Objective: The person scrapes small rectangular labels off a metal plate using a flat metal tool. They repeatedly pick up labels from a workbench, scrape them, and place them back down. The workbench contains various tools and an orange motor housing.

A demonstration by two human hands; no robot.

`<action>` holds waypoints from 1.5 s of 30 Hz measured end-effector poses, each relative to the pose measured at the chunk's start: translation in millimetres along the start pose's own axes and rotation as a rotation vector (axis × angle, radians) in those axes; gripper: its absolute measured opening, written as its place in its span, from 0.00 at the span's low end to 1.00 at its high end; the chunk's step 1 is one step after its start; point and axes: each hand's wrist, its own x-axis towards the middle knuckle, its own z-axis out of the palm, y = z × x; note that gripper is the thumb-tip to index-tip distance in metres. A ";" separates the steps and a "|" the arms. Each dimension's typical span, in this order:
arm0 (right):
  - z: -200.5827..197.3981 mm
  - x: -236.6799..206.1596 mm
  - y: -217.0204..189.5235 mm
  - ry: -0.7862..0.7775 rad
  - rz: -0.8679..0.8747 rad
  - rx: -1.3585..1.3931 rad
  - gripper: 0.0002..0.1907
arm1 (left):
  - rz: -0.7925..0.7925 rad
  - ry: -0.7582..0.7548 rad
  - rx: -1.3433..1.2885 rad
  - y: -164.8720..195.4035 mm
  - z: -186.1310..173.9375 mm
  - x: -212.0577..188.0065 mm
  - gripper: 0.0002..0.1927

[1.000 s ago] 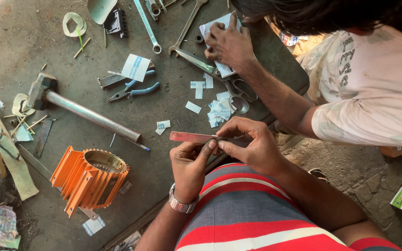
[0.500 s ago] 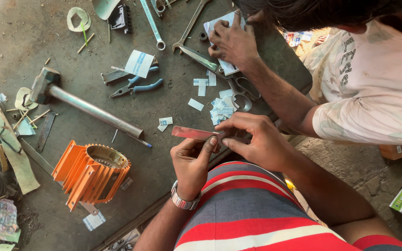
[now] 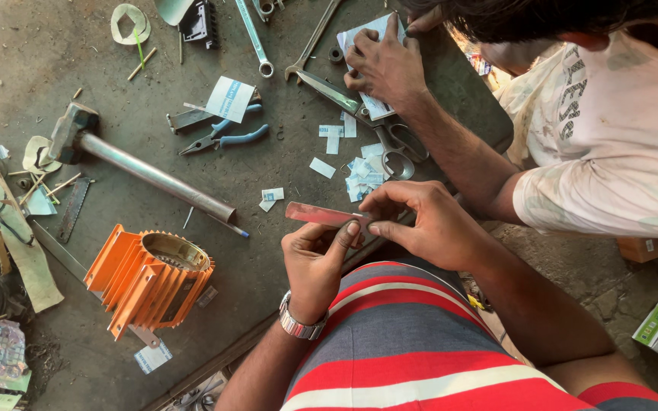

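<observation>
My left hand (image 3: 320, 257) and my right hand (image 3: 418, 221) meet at one end of a thin reddish strip (image 3: 315, 215), pinching it between thumbs and fingers just above the dark workbench (image 3: 116, 68). The strip points left, level with the bench. A watch sits on my left wrist. My red and grey striped shirt fills the foreground below the hands.
Another person in a pale shirt leans in at right, one hand (image 3: 384, 67) on paper pieces near scissors (image 3: 399, 149). An orange finned motor housing (image 3: 148, 275), a long-handled hammer (image 3: 135, 166), blue pliers (image 3: 222, 140), wrenches (image 3: 253, 36) and paper scraps (image 3: 362, 172) litter the bench.
The view has shifted slightly. My hands keep hold of the strip in much the same place. The other person's hand stays on the paper.
</observation>
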 end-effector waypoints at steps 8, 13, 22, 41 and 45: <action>5.6 -0.8 -7.8 0.106 -0.252 -0.154 0.11 | 0.037 0.016 0.054 2.0 2.3 0.5 0.06; 7.6 2.1 -9.3 0.115 -0.219 -0.167 0.09 | 0.083 0.046 0.117 0.7 6.0 1.1 0.04; 27.5 -1.0 -16.7 0.287 -0.279 -0.381 0.07 | 0.112 0.128 0.136 -5.8 12.4 2.0 0.02; 26.8 -1.6 -9.6 0.327 -0.339 -0.409 0.08 | 0.054 0.137 0.048 -5.4 14.9 7.8 0.05; 13.4 1.3 -6.0 0.209 -0.230 -0.137 0.08 | 0.053 0.136 0.054 -5.1 15.7 5.4 0.04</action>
